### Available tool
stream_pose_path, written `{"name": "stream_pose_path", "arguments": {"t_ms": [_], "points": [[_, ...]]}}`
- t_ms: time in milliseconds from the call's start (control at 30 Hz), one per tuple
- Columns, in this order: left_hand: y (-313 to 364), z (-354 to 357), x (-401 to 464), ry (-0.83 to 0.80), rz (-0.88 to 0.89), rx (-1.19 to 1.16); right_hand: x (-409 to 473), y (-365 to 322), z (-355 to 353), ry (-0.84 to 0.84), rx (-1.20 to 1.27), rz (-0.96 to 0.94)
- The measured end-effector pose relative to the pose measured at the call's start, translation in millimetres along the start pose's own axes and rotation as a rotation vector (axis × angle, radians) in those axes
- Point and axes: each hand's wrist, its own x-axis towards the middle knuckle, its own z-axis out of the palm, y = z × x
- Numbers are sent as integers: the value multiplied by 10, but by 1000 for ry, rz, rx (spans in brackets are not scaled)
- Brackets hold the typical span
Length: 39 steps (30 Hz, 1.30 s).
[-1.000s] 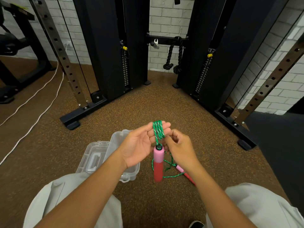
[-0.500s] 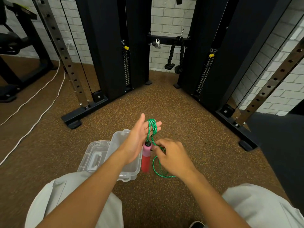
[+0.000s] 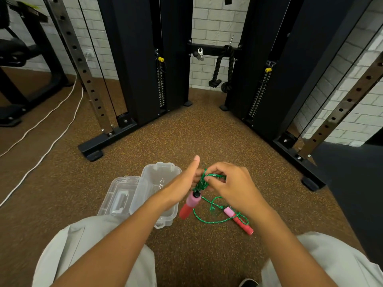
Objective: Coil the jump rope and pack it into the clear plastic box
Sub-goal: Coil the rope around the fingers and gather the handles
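Clear box (image 3: 157, 183) open, empty; both hands wrapping rope (image 3: 202, 183).

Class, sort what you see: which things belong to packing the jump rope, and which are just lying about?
Job: green rope, hanging handle, floor handle, clear box, its lid.
Lying about: white cable, black knotted rope, cable machine.
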Motion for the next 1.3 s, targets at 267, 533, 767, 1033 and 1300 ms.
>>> {"name": "stream_pose_path", "arguments": {"t_ms": [267, 533, 767, 1033, 1300], "points": [[45, -4, 6, -148, -38, -147, 52, 123, -60, 36, 148, 81], [98, -79, -29, -244, -98, -663, 92, 233, 34, 89, 359, 132], [152, -123, -57, -222, 18, -971, 34, 266, 176, 23, 238, 157], [198, -126, -77, -111, 34, -891, -19, 190, 278, -89, 102, 109], [173, -63, -57, 36, -4, -359, -45, 105, 225, -65, 46, 107]]}}
